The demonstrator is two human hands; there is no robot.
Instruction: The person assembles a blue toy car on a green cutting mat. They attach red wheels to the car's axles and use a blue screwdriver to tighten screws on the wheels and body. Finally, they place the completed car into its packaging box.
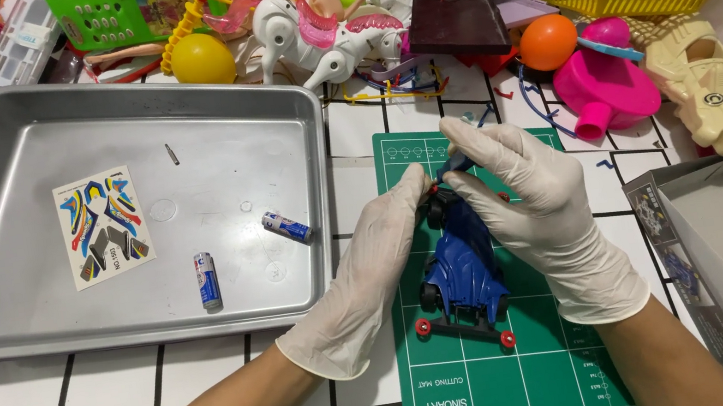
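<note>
Head view only: your gloved hands meet over a blue toy race car (pixel 463 269) standing on the green cutting mat (pixel 461 395). Its long axis runs away from you, the red-roller bumper nearest you and the far end under your fingertips. Your left hand (pixel 366 272) comes in from the left with its fingers extended against the car's far end; your right hand (pixel 534 203) arches over from the right, finger and thumb pinching a small blue part there. Both are equally near. What that part is, and how it joins the car, your fingers hide. Two batteries (pixel 208 280) and a sticker sheet (pixel 102 226) lie in the metal tray (pixel 16 337) left of the mat.
</note>
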